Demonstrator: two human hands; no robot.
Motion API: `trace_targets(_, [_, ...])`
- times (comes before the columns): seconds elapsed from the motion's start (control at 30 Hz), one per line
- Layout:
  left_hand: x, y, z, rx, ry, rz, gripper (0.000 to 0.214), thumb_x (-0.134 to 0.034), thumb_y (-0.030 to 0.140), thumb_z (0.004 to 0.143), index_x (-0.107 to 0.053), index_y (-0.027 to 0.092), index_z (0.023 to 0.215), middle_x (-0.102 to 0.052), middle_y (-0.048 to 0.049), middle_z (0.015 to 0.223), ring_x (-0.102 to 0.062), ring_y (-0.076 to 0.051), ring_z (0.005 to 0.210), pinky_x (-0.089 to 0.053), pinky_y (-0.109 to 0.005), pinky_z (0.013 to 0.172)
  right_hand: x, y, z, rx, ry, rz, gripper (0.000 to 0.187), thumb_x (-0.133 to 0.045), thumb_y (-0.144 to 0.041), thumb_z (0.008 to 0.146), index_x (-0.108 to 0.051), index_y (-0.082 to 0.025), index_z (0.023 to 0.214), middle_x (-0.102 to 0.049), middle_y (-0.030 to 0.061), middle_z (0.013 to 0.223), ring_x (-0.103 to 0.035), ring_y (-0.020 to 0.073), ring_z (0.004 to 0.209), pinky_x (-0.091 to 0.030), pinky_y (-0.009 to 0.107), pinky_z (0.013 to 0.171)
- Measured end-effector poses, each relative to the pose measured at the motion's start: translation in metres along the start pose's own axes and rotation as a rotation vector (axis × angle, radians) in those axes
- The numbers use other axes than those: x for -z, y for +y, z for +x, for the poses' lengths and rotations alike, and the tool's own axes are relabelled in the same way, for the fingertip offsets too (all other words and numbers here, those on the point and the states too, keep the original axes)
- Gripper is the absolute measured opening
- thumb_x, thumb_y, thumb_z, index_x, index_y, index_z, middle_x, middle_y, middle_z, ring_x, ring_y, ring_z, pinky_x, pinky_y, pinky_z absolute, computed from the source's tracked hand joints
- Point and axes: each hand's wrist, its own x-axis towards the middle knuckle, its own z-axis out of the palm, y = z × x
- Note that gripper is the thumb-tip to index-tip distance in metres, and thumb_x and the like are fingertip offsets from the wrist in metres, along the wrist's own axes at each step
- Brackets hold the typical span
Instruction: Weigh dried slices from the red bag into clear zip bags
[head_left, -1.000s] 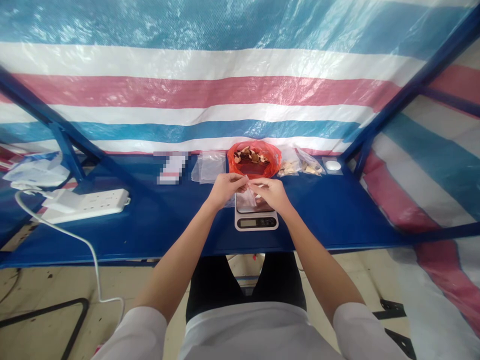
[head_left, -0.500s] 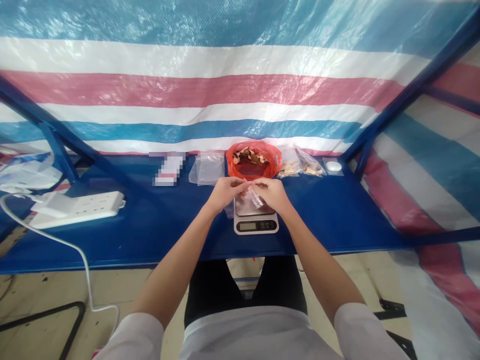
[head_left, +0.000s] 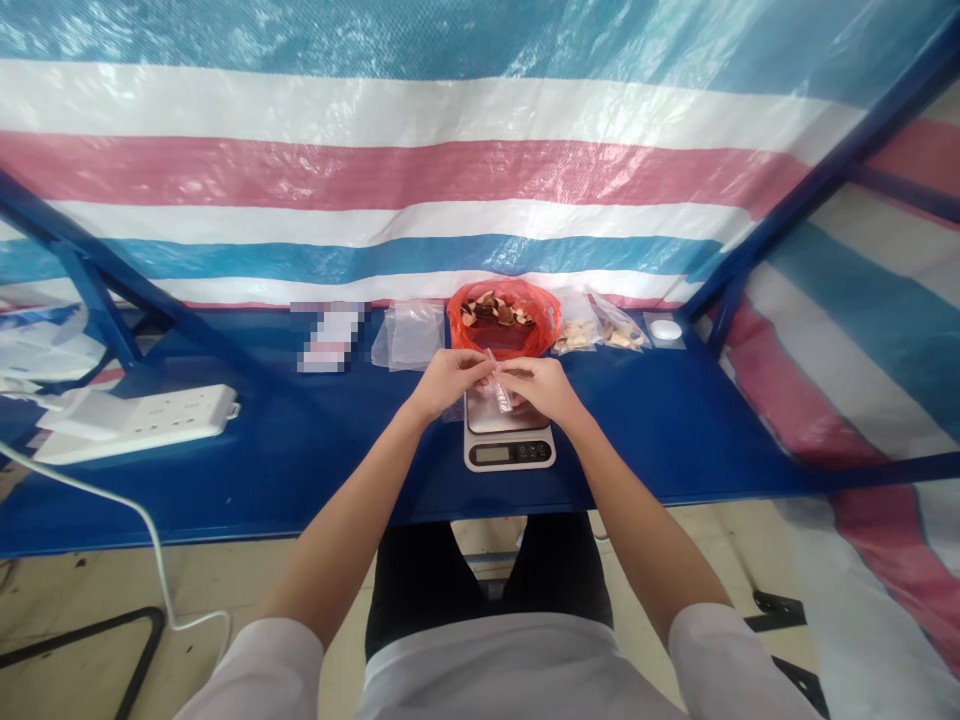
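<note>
Both hands meet above a kitchen scale (head_left: 510, 452), pinching a small clear plastic bag (head_left: 501, 390) between them. The fingers of my left hand (head_left: 451, 382) are closed on its left side, and those of my right hand (head_left: 541, 385) grip it from the right. The bag looks narrow and shiny, and the fingers hide part of it. Just beyond the hands sits an open red plastic bag (head_left: 504, 345) with dried brown and pale slices (head_left: 499, 310) in it. The scale's steel plate is partly covered by the hands.
Flat clear bags (head_left: 416, 335) lie left of the red bag. Filled clear bags (head_left: 576, 334) and a round white item (head_left: 665, 330) lie to its right. A white power strip (head_left: 172, 415) with a cable is at the left. Blue metal bars and striped sheeting enclose the table (head_left: 315, 450).
The clear bag between my fingers has turned slightly more upright. Both hands stay over the scale, and the whole view has shifted a little.
</note>
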Motion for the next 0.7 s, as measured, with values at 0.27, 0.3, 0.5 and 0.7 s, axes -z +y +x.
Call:
trace_targets(0.27, [0.004,-0.001,0.000,-0.062,-0.070,0.163,0.034,-0.063,0.046,0.081,-0.066,0.014,0.071,-0.062,-0.0020,0.063,-0.056,-0.013,0.060,-0.046,-0.025,0.060,-0.001,0.006,0.005,-0.041,0.022,0.090,0.024,-0.073,-0.037,0.077,-0.077,-0.017,0.088,-0.076,0.0038,0.076,-0.070,0.0192,0.056,-0.060,0.029,0.050])
trace_targets(0.3, [0.004,-0.001,-0.001,-0.072,-0.066,0.189,0.033,-0.061,0.045,0.082,-0.065,0.014,0.071,-0.062,-0.0018,0.063,-0.056,-0.014,0.060,-0.046,-0.025,0.061,-0.001,0.007,0.005,-0.026,0.037,0.082,0.023,-0.073,-0.037,0.077,-0.077,-0.017,0.087,-0.076,0.0040,0.076,-0.071,0.0194,0.058,-0.060,0.029,0.051])
trace_targets(0.5, [0.003,-0.003,-0.002,-0.136,0.015,0.368,0.026,-0.055,0.037,0.081,-0.058,0.016,0.066,-0.059,0.0007,0.062,-0.050,-0.012,0.060,-0.041,-0.024,0.060,-0.003,0.007,0.010,0.106,0.128,-0.122,0.019,-0.071,-0.035,0.078,-0.076,-0.017,0.081,-0.076,0.0039,0.072,-0.069,0.0183,0.058,-0.056,0.028,0.058])
trace_targets(0.7, [0.004,0.003,-0.004,-0.195,0.067,0.489,0.021,-0.052,0.031,0.079,-0.057,0.017,0.064,-0.052,0.0030,0.059,-0.044,-0.011,0.058,-0.037,-0.024,0.061,-0.004,-0.001,0.011,0.208,0.159,-0.331,0.013,-0.067,-0.027,0.080,-0.077,-0.019,0.077,-0.075,0.0026,0.067,-0.071,0.0185,0.065,-0.052,0.027,0.066])
